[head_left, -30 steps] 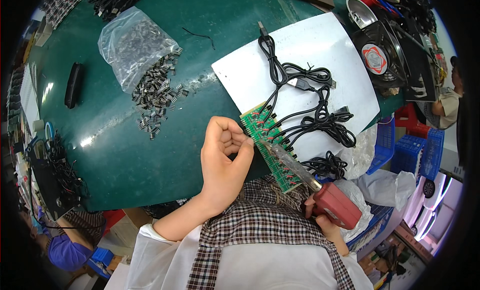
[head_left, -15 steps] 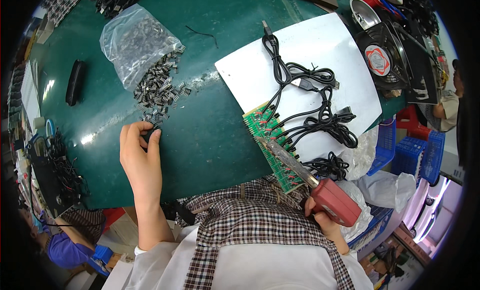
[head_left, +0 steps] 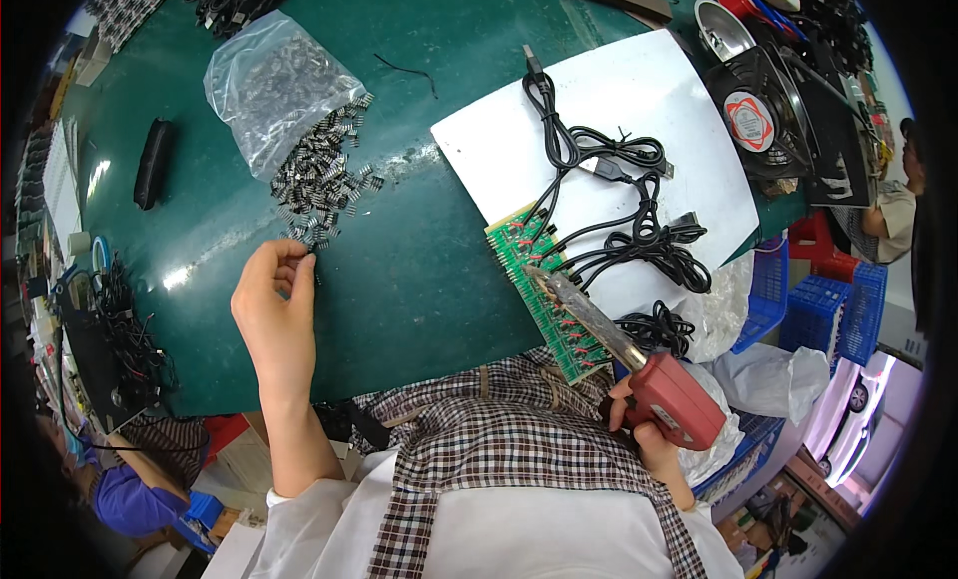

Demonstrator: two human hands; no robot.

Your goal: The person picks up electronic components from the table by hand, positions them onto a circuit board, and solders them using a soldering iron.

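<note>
My right hand [head_left: 644, 429] grips a red-handled soldering gun [head_left: 677, 404], whose long metal barrel slants up and left. Its tip lies over a narrow green circuit board [head_left: 567, 349], but I cannot tell whether it touches. Several bundled black USB cables [head_left: 639, 250] run to the board's right side, and short red bits show along its face. My left hand [head_left: 274, 304] is closed in a pinch at the near end of a pile of small silver-and-black parts [head_left: 317, 185]. What sits between its fingertips is mostly hidden. The pile spills from a clear plastic bag [head_left: 274, 90].
A white sheet [head_left: 479, 130] lies beneath the cables on the green table [head_left: 419, 309]. Far right stand a black fan [head_left: 763, 115] and a metal bowl [head_left: 723, 28]. On the left lie a black case [head_left: 153, 165] and dark cables [head_left: 125, 329]. Other people are at both sides.
The soldering gun has shifted slightly right and down, its tip now a little farther right over the board. My left hand has moved slightly left and up, its pinch tighter.
</note>
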